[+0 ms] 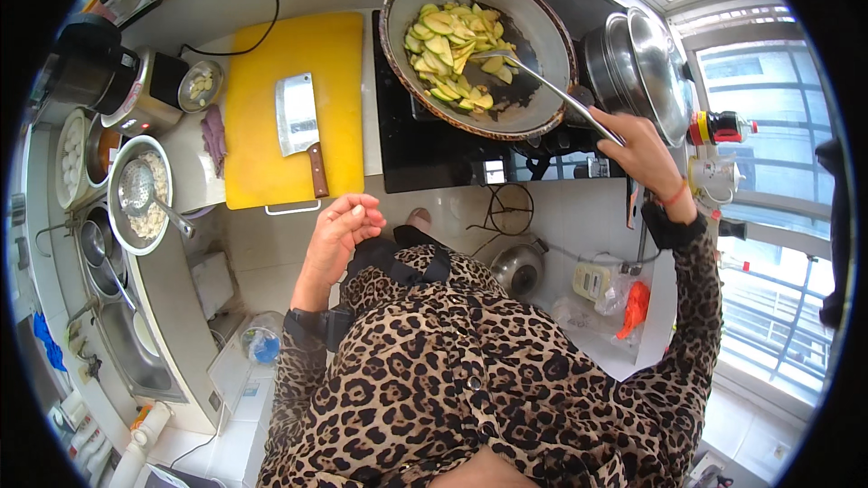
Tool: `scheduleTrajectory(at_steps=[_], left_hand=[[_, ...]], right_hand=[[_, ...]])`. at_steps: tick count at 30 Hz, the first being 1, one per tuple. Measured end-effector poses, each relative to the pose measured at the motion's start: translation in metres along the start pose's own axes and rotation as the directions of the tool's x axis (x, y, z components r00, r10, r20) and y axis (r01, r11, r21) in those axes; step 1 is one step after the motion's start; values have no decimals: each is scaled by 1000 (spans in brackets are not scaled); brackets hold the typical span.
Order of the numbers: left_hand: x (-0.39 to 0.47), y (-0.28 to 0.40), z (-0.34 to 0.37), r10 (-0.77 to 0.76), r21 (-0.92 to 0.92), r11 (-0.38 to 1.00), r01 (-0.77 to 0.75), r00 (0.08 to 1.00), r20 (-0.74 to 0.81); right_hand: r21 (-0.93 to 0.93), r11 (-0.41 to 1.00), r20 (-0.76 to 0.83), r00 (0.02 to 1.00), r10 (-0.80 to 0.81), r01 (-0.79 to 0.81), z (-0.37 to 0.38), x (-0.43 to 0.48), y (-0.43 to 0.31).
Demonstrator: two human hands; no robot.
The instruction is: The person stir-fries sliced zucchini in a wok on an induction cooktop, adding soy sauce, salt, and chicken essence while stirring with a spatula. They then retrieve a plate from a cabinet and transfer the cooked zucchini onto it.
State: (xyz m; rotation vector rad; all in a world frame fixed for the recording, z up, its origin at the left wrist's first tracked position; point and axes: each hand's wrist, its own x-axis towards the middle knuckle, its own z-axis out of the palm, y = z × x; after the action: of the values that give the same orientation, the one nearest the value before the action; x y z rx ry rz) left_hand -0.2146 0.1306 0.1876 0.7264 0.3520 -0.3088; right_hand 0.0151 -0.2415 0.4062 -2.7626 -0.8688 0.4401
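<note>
My right hand grips the handle of a metal wok spatula. The spatula's blade rests among thin slices of a pale green vegetable, perhaps zucchini, in a large wok with a worn, browned rim. The wok sits on a black glass cooktop. My left hand is empty, its fingers loosely curled, in front of the counter edge. Closest to it is a cleaver with a wooden handle, lying flat on a yellow cutting board.
Left of the board are a purple cloth, a small metal bowl of pale pieces and a white bowl holding a skimmer. Stacked steel pots and a dark sauce bottle stand right of the wok. A sink lies left.
</note>
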Motion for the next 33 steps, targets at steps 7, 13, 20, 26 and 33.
scheduleTrajectory(at_steps=[7, 13, 20, 26, 33], left_hand=[[-8, -4, -3, 17, -12, 1000, -18, 998, -67], [-11, -2, 2, 22, 10, 1000, -22, 998, -53], [-15, 4, 8, 27, 35, 999, -25, 998, -53], [-5, 7, 4, 10, 33, 999, -9, 1000, -28], [4, 7, 9, -12, 44, 999, 11, 1000, 12]], right_hand=[[641, 535, 235, 804, 546, -550, -19, -29, 30], [856, 8, 474, 791, 387, -516, 34, 45, 44], [732, 613, 254, 954, 160, -298, 38, 14, 16], [49, 998, 36, 999, -30, 29, -38, -55, -37], [-51, 998, 5, 999, 41, -40, 19, -38, -34]])
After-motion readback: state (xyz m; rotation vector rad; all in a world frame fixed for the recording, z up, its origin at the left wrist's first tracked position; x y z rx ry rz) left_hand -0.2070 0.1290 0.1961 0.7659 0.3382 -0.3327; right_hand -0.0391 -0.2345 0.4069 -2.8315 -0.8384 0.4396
